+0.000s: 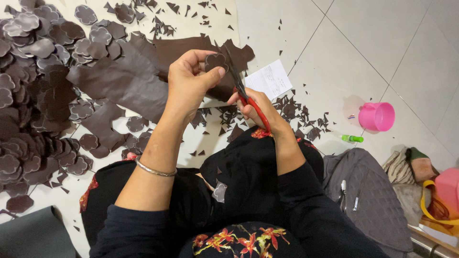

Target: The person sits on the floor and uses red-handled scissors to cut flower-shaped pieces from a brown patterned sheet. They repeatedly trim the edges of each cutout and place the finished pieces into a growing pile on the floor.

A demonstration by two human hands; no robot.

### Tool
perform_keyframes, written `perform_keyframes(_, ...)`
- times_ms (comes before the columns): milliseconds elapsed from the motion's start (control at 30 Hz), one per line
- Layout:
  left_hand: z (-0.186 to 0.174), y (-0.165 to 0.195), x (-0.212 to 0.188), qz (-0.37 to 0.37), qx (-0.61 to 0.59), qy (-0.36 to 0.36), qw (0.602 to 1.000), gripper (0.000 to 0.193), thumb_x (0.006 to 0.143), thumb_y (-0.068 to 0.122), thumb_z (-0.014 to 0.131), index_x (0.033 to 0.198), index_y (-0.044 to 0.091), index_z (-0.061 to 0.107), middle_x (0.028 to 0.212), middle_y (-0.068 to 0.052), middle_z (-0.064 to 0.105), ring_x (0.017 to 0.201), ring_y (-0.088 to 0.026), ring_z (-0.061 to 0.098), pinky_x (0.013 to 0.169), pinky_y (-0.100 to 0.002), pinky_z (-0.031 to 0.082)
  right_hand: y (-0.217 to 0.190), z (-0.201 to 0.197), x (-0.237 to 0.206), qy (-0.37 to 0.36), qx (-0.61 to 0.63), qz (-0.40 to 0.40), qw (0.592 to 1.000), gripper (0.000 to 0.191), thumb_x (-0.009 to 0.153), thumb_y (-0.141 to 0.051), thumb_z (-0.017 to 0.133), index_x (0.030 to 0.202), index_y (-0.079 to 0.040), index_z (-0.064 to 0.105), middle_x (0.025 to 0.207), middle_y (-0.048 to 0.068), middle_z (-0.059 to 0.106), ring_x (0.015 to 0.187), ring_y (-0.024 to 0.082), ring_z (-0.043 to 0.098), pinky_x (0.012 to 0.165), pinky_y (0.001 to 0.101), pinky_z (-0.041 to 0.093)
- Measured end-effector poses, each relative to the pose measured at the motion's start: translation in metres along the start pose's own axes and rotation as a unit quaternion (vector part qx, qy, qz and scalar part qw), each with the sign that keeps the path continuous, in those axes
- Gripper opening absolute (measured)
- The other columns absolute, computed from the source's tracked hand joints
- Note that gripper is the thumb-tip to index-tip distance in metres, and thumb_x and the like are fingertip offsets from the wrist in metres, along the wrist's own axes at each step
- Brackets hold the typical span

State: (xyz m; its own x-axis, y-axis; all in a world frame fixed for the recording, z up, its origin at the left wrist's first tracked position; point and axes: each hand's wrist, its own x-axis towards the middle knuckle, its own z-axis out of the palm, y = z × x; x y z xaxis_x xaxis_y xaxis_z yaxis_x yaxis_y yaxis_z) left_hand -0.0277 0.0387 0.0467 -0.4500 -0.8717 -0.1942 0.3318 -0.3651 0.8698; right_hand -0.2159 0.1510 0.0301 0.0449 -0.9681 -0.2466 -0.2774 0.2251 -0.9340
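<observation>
My left hand [189, 81] pinches a small dark brown flower-shaped cutout [216, 60] between thumb and fingers, raised over the floor. My right hand [256, 111] grips red-handled scissors [248, 100], whose blades reach up against the right edge of the cutout. A silver bangle [155, 169] circles my left wrist. Beneath the hands lies a large sheet of dark brown material [129, 79]. One loose cutout [219, 191] rests on my black-clothed lap.
A heap of several brown flower cutouts [33, 91] covers the floor at left. Small brown scraps [296, 112] are scattered around. A white paper [270, 79], a pink cup [377, 116], a green-capped tube [351, 138] and a grey bag [368, 196] lie at right.
</observation>
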Motion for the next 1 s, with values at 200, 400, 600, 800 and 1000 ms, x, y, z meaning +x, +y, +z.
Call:
perform_keyframes(200,0.001,0.0,-0.001,0.006,0.0,0.005,1.0,0.026,0.086,-0.004,0.077,0.11,-0.004,0.068,0.09,-0.005,0.074,0.076,-0.007,0.068,0.07,-0.02,0.058,-0.002,0.003,-0.002,0.001,0.009,0.004,1.0,0.101,0.066,-0.1,0.05,0.097,-0.005,0.064,0.07,-0.006,0.045,0.056,0.004,0.047,0.049,0.0198,0.042)
perform_keyframes(400,0.002,0.002,0.0,0.0,0.024,0.013,1.0,0.025,0.085,-0.004,0.076,0.109,-0.004,0.069,0.089,-0.005,0.074,0.074,-0.007,0.068,0.067,-0.02,0.057,-0.003,0.003,-0.004,-0.003,0.009,0.012,1.0,0.102,0.064,-0.102,0.048,0.093,-0.005,0.062,0.069,-0.006,0.045,0.055,0.003,0.048,0.049,0.0182,0.043)
perform_keyframes(600,0.005,0.001,-0.002,-0.003,0.007,0.03,1.0,0.026,0.085,-0.005,0.076,0.109,-0.003,0.068,0.089,-0.004,0.073,0.075,-0.006,0.068,0.069,-0.02,0.059,0.0,0.01,-0.004,0.008,0.043,0.025,0.999,0.098,0.059,-0.103,0.046,0.084,-0.008,0.057,0.062,-0.006,0.047,0.049,0.003,0.048,0.045,0.0174,0.04)
perform_keyframes(800,0.005,-0.005,0.0,-0.005,-0.015,0.026,1.0,0.025,0.086,-0.005,0.077,0.109,-0.003,0.068,0.089,-0.003,0.072,0.074,-0.006,0.067,0.069,-0.02,0.059,0.011,0.011,-0.005,-0.003,0.097,0.012,0.995,0.092,0.063,-0.099,0.053,0.078,-0.008,0.052,0.063,-0.004,0.048,0.049,0.004,0.048,0.043,0.0186,0.039)
perform_keyframes(1000,0.004,-0.014,0.0,-0.01,-0.028,0.018,0.999,0.024,0.088,-0.004,0.076,0.11,-0.001,0.067,0.091,-0.003,0.072,0.075,-0.007,0.067,0.071,-0.021,0.059,0.024,0.012,-0.003,0.037,0.084,0.016,0.996,0.092,0.066,-0.097,0.051,0.076,-0.006,0.053,0.061,-0.002,0.049,0.046,0.005,0.048,0.039,0.0192,0.038)
